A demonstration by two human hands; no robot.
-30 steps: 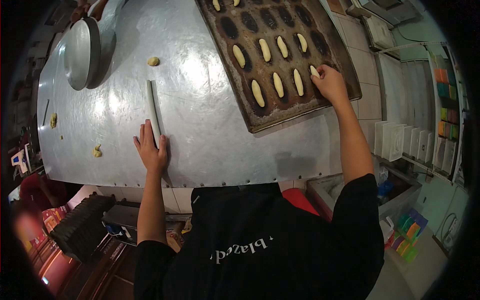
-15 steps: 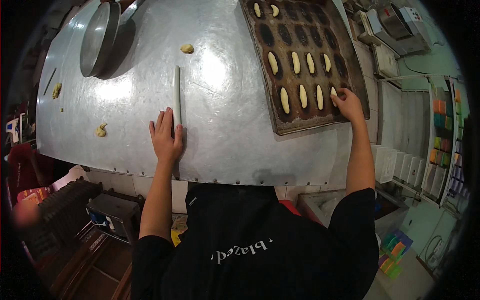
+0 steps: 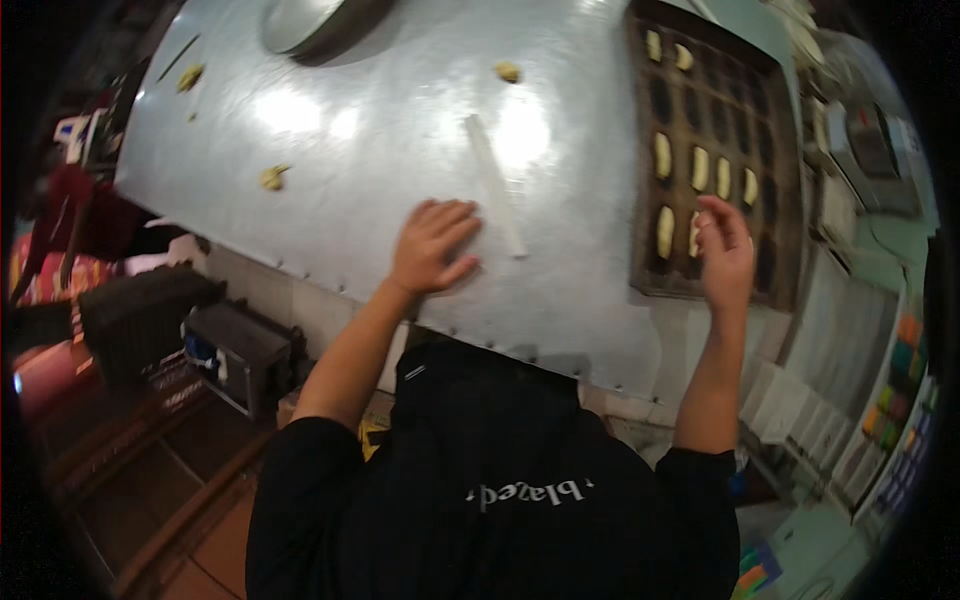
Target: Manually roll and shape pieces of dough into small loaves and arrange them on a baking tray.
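Note:
My left hand lies on the metal tabletop with its fingers apart and holds nothing. Just right of its fingertips is a straight pale rod, like a thin rolling pin or pipe, which the hand does not grip. Above the near part of a dark baking tray, my right hand is loosely curved, its fingers slightly apart, with nothing visible in it. It is somewhat blurred and hides part of the nearest row. Long shaped dough pieces rest in the tray's oval hollows; a curved dough piece is in the far row.
A shiny metal table spreads ahead. On it are small dough lumps, a thin dark stick and a large round metal pan. White bins and a shelf with coloured packs stand at right; a dark metal box is lower left.
The view has turned and shifted, so the table appears further left and up. My right hand has let go of a dough piece and lifted; my left hand has come off the rod.

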